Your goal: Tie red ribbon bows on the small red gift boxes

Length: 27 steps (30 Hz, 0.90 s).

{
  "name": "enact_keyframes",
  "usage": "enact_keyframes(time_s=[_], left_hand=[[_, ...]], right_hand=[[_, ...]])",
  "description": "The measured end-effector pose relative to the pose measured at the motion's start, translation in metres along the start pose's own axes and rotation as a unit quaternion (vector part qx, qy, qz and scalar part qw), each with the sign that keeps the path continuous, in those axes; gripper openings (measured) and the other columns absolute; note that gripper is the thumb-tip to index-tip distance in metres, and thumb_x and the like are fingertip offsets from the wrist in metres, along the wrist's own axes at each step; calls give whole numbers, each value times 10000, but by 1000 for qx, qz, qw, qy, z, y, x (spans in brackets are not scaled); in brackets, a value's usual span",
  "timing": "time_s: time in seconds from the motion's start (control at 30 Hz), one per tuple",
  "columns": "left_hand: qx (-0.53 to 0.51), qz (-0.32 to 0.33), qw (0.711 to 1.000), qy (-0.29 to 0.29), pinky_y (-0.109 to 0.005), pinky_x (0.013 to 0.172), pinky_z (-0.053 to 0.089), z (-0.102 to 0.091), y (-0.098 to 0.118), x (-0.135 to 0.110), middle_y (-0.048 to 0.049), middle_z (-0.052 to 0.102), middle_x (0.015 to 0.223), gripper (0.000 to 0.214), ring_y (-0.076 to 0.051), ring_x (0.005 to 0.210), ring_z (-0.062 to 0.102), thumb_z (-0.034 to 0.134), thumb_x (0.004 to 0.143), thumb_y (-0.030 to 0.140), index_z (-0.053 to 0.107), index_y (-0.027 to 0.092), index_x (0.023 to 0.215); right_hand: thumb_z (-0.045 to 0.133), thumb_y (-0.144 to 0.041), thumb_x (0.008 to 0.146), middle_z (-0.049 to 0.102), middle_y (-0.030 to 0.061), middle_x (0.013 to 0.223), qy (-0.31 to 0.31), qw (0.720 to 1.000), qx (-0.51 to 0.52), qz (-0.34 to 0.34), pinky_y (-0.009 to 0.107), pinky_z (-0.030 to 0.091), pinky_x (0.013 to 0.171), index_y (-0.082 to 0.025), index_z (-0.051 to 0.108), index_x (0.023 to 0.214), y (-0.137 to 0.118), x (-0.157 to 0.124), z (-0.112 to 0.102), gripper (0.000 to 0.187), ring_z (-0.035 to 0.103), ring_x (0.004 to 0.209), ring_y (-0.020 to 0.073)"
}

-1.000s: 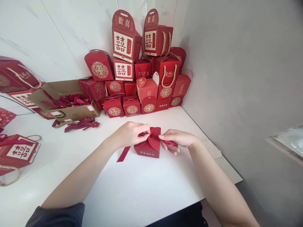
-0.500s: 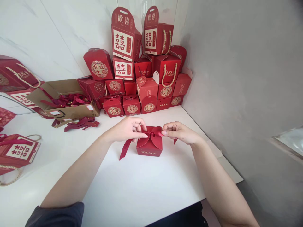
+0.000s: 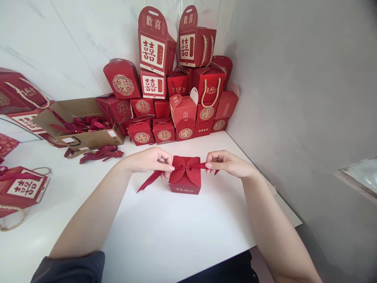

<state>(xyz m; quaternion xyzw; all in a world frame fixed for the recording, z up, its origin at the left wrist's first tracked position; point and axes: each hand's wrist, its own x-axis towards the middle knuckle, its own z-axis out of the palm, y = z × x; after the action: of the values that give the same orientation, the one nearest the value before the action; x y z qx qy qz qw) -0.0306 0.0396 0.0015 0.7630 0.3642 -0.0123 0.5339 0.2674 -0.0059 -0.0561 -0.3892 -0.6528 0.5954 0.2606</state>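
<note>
Red gift boxes (image 3: 185,112) stack at 12 o'clock on the white table (image 3: 176,224). A red favor box (image 3: 185,182) sits centrally, its flaps kept closed by a red ribbon (image 3: 150,181), pinched narrowly and drawn taut between left hand (image 3: 149,161) and right hand (image 3: 229,163).

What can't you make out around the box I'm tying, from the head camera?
Head view:
- Where the red ribbon is pinched: hidden by the left hand and the right hand.
- Back of the red gift box: hidden by the box itself.
- Small print on its front: too small to read.
- Lower part of the ribbon pile: hidden by the wall of the cardboard carton.
</note>
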Motion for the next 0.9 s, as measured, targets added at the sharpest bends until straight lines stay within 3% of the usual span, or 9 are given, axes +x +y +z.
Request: enact_keyframes(time_s=[0.17, 0.3, 0.43, 0.53, 0.73, 0.9], left_hand=[[-2, -19, 999, -34, -252, 690, 497, -3, -4, 0, -22, 688, 697, 222, -142, 683, 652, 656, 810, 323, 579, 163, 677], [12, -24, 998, -50, -246, 674, 479, -2, -2, -1, -18, 680, 684, 253, -141, 663, 634, 669, 796, 382, 597, 168, 681], [18, -34, 997, -67, -243, 699, 461, -2, -1, 0, -29, 680, 692, 304, -140, 673, 616, 635, 822, 462, 649, 175, 724], [-7, -28, 998, -54, -250, 707, 450, -1, -3, 3, -30, 668, 692, 333, -136, 659, 596, 607, 840, 482, 664, 171, 736], [-17, -4, 999, -28, -220, 586, 359, 3, -2, 7, 11, 572, 654, 328, -97, 590, 481, 650, 810, 449, 595, 158, 669], [0, 15, 1000, -9, -224, 539, 267, 4, 0, 7, 37, 425, 623, 348, -81, 559, 359, 640, 817, 438, 528, 157, 646]], right_hand=[[636, -432, 851, 647, 27, 797, -16, 999, -43, 17, 254, 421, 594, -179, 612, 797, 1, -3, -5, 260, 544, 689, 128], [629, -448, 846, 673, 38, 810, -48, 997, -55, 30, 249, 392, 574, -180, 619, 808, 0, -1, -2, 271, 559, 714, 145], [529, -543, 894, 687, 59, 831, -73, 997, -33, 11, 269, 415, 609, -174, 646, 798, -6, 2, 9, 399, 568, 722, 153], [417, -620, 916, 657, 61, 724, -43, 999, -30, 7, 271, 411, 562, -168, 620, 694, -10, 4, 18, 543, 558, 657, 152], [626, -566, 822, 505, -33, 550, 33, 999, -40, 3, 234, 284, 460, -176, 561, 682, -8, 7, 27, 419, 375, 483, 83], [658, -529, 808, 477, -42, 595, 51, 998, -11, -40, 238, 289, 505, -184, 508, 680, -6, 9, 28, 397, 392, 542, 91]])
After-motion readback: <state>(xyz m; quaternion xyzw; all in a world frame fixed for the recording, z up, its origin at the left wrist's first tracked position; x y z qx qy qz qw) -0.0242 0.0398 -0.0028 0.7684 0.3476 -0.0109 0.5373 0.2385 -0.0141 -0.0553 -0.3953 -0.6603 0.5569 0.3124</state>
